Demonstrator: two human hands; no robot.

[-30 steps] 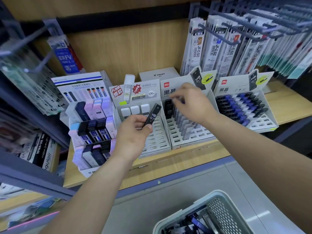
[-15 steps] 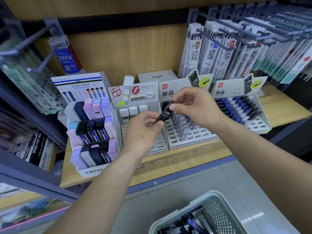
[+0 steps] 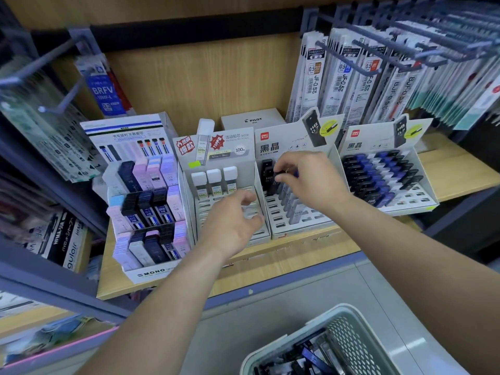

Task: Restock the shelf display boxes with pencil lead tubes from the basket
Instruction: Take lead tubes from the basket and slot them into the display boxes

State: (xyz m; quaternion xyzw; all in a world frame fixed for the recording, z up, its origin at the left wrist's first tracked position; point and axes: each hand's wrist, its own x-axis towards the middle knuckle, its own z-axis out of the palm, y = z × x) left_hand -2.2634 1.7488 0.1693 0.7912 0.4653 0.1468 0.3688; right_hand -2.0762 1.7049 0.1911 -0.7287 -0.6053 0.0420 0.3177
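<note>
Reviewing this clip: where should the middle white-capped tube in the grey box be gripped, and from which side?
Pinch the middle tube by its white cap, front to back, coming from above and in front. It stands in its slot leaning back, with neighbours close on both sides, so the cap's sides are blocked; the slots before it look empty.

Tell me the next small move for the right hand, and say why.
Probably press the black tube down into a slot at the back left of the display box. The right hand pinches it just above that row, beside black tubes already standing there, and the left hand is empty.
</note>
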